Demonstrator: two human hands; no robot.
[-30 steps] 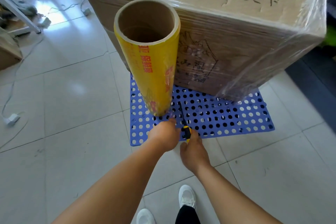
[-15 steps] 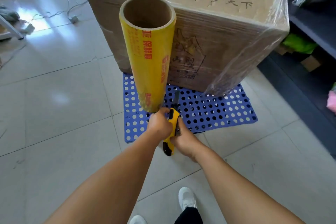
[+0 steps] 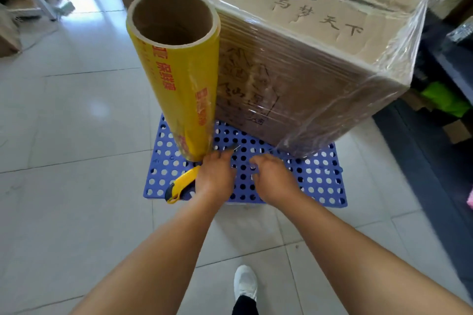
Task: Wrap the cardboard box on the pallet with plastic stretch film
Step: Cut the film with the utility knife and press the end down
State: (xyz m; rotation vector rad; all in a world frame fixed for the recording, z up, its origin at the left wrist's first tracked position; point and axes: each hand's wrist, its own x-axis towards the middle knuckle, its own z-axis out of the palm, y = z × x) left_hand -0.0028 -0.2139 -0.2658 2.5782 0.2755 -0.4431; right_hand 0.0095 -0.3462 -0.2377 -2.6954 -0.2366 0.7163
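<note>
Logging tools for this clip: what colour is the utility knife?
Yellow with black trim; the utility knife shows in the head view, in the left hand.

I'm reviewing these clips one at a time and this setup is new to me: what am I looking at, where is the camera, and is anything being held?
The one camera sits on a person's head, looking down along both bare arms. A cardboard box, already covered in clear film, stands on a blue perforated pallet on a tiled floor. A yellow roll of stretch film stands upright beside it. The left hand has its grip on a yellow utility knife. The right hand reaches low over the pallet; whether it pinches film is unclear.
</note>
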